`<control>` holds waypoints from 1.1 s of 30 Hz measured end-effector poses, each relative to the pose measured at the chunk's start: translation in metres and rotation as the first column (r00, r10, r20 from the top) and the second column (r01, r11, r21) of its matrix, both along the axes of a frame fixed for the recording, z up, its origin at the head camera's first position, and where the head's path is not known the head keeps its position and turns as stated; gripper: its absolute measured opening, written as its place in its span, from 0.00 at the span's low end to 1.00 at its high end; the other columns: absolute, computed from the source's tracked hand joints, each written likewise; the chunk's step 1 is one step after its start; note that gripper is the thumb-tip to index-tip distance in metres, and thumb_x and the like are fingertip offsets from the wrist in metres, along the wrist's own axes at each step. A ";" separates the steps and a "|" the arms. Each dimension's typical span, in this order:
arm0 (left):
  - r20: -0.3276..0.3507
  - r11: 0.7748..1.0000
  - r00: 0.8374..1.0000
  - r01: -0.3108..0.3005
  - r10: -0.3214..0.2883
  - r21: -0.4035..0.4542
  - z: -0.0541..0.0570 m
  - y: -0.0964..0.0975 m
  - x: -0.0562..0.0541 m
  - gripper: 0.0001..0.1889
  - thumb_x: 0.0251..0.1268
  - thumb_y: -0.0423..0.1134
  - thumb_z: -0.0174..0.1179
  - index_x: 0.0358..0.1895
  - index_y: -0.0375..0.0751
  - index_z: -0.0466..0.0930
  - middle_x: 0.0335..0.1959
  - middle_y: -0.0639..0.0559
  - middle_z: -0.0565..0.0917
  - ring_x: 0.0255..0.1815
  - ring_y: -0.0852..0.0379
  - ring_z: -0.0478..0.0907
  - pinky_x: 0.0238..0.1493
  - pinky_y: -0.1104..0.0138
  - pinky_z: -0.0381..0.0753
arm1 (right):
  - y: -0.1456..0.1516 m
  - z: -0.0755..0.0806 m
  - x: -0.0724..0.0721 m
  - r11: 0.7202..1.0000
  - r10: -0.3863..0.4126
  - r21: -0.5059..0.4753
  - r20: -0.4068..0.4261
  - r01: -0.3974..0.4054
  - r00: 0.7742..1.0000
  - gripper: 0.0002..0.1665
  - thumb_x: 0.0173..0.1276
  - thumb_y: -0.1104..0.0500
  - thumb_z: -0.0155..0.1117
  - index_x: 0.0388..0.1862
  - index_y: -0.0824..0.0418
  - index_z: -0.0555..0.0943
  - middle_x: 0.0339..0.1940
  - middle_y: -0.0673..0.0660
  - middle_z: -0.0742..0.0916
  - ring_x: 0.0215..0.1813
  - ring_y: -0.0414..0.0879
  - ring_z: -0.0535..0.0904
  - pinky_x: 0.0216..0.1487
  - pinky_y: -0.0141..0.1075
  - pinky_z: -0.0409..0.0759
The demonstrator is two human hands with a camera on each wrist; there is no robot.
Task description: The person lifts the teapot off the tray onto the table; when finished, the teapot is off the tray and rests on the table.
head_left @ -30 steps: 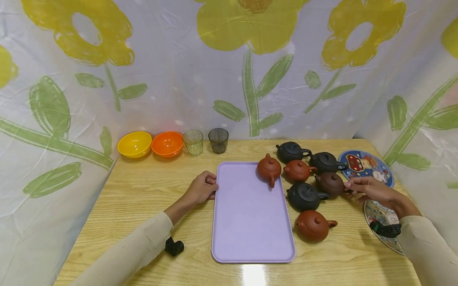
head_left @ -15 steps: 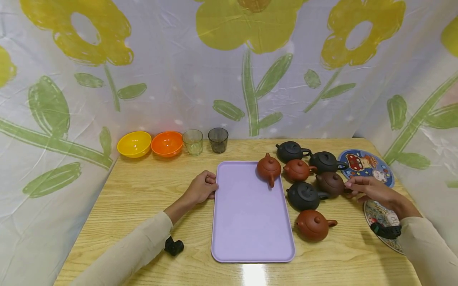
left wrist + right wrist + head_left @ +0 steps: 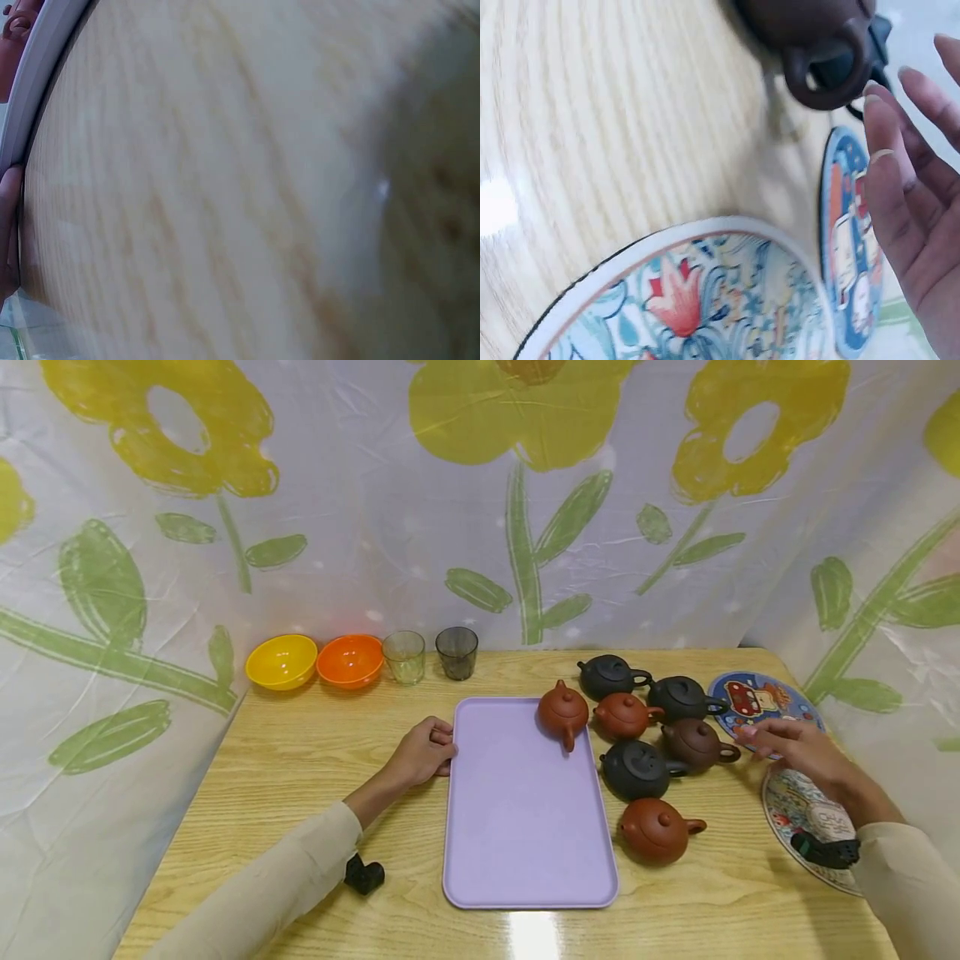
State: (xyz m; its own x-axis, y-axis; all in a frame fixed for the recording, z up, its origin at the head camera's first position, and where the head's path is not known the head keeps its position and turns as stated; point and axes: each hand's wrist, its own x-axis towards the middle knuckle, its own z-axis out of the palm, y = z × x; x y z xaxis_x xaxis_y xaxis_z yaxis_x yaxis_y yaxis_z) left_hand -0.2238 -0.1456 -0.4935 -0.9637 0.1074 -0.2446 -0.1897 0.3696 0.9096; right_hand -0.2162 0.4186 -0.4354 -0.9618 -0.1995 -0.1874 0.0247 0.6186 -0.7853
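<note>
A lilac tray (image 3: 532,818) lies on the wooden table, and my left hand (image 3: 422,753) holds its left edge with curled fingers. In the left wrist view, fingers (image 3: 9,225) show right at the tray's rim. My right hand (image 3: 806,758) is apart from the dark brown teapot (image 3: 693,743), just right of its handle, with relaxed fingers and nothing in them. The right wrist view shows the fingertips close to that teapot's handle (image 3: 795,75). A reddish-brown teapot (image 3: 562,714) sits at the tray's far right corner, its handle toward me.
Beside the tray stand black teapots (image 3: 636,770) and reddish-brown teapots (image 3: 656,832). Two round patterned mats, one blue (image 3: 757,697) and one floral (image 3: 798,818), lie at the right. Yellow (image 3: 282,662) and orange (image 3: 351,662) bowls and two glasses (image 3: 405,657) line the back left.
My right hand has let go of the dark brown teapot's handle and moved off to the right. The teapot stays in place, and my left hand has not moved.
</note>
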 end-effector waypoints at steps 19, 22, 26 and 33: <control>0.003 1.000 1.000 -0.010 0.010 0.007 -0.001 0.001 0.000 0.17 0.68 0.28 0.59 0.57 0.32 0.72 0.45 0.43 0.75 0.35 0.56 0.80 0.30 0.67 0.88 | -0.079 0.044 0.008 0.998 0.059 -0.021 -0.044 -0.060 0.997 0.21 0.79 0.50 0.55 0.53 0.67 0.80 0.34 0.53 0.85 0.36 0.47 0.82 0.34 0.39 0.85; -0.002 1.000 1.000 -0.009 0.010 0.009 -0.001 0.000 0.000 0.16 0.68 0.28 0.59 0.57 0.32 0.72 0.44 0.43 0.75 0.34 0.57 0.80 0.30 0.67 0.88 | -0.096 0.046 0.007 0.996 0.077 -0.038 -0.027 -0.078 0.997 0.21 0.78 0.51 0.57 0.53 0.68 0.80 0.36 0.55 0.86 0.35 0.47 0.82 0.34 0.40 0.85; -0.004 1.000 1.000 -0.008 0.008 0.009 0.000 0.001 0.001 0.16 0.68 0.28 0.59 0.57 0.32 0.72 0.43 0.43 0.75 0.34 0.57 0.79 0.30 0.67 0.88 | -0.118 0.050 0.006 0.994 0.103 -0.033 -0.009 -0.103 0.995 0.22 0.76 0.49 0.59 0.54 0.67 0.80 0.35 0.54 0.86 0.36 0.50 0.82 0.35 0.40 0.84; -0.001 1.000 1.000 -0.009 0.009 0.019 0.000 0.001 0.001 0.16 0.68 0.28 0.59 0.57 0.32 0.72 0.44 0.43 0.75 0.33 0.56 0.79 0.30 0.67 0.87 | -0.152 0.053 -0.002 0.991 0.135 -0.025 0.022 -0.134 0.991 0.25 0.75 0.47 0.61 0.57 0.66 0.79 0.39 0.60 0.86 0.38 0.51 0.83 0.37 0.39 0.85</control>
